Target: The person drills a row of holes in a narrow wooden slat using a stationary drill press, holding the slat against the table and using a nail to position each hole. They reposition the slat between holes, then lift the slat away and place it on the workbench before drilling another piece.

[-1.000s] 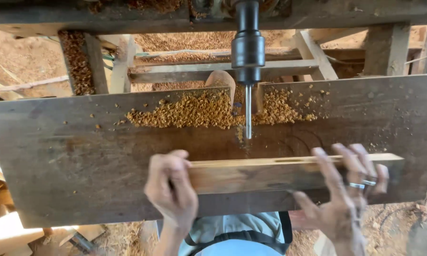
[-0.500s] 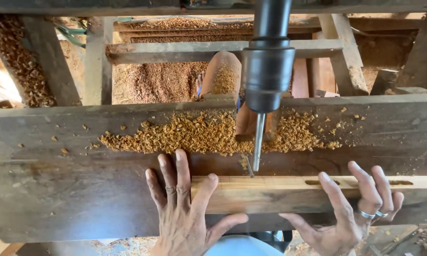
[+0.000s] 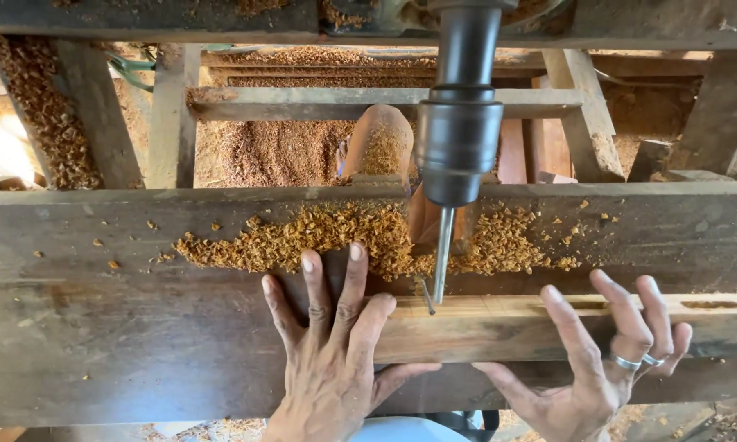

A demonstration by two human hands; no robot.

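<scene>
Since half a second ago both hands have slid slightly right along the wooden strip [image 3: 549, 327], which lies flat on the dark workbench board [image 3: 98, 344] under the drill bit [image 3: 440, 260]. Left hand [image 3: 327, 360] rests with fingers spread wide, pressing the strip's left end from above. Right hand [image 3: 606, 368], ringed, fingers splayed, presses the strip near its mortise slot [image 3: 585, 304]. Wood shavings [image 3: 303, 237] lie just behind the fingertips.

One dark steel drill chuck [image 3: 458, 147] with one thin bit [image 3: 441, 262]. One pale rectangular wooden bar [image 3: 549, 327]; two slots visible. Two bare hands: left [image 3: 327, 368], right [image 3: 606, 368]. Two silver finger rings [image 3: 626, 362].
</scene>
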